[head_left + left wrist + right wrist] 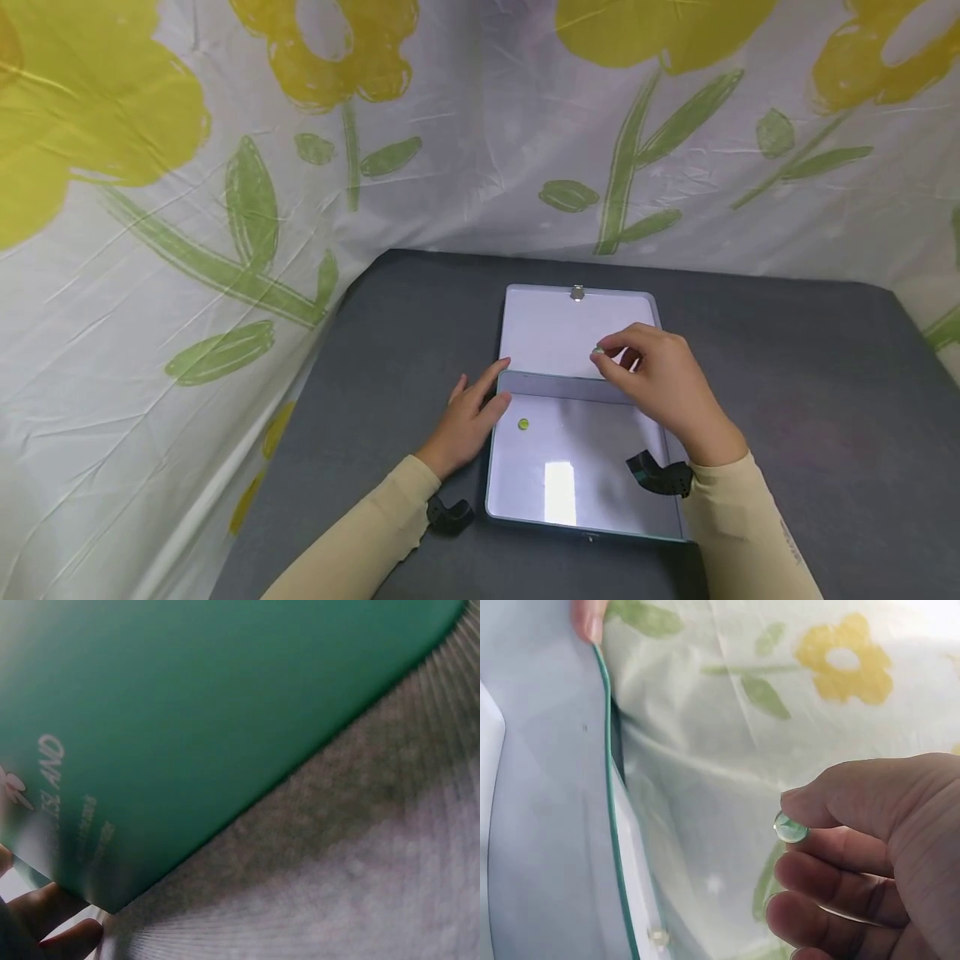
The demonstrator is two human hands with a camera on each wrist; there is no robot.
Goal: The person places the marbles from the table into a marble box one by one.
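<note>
A shallow metal box (517, 487), pale inside with a green outside, lies with its hinged lid (540, 321) folded back. My right hand (663, 383) is above the hinge side of the box, pinching a small clear glass marble (790, 827) with a green swirl between thumb and forefinger. Another green marble (523, 424) lies on the box floor, towards the left. My left hand (465, 421) rests at the left rim with fingers extended, the thumb at the edge and the forefinger by the lid's corner. In the left wrist view its fingers (52, 907) touch the box's green side.
The box stands on a dark grey table (810, 417). A metal clasp (577, 292) sits on the lid's far edge. Behind and to the left hangs a white cloth (465, 150) with yellow flowers. Dark wrist mounts (660, 473) protrude below each hand.
</note>
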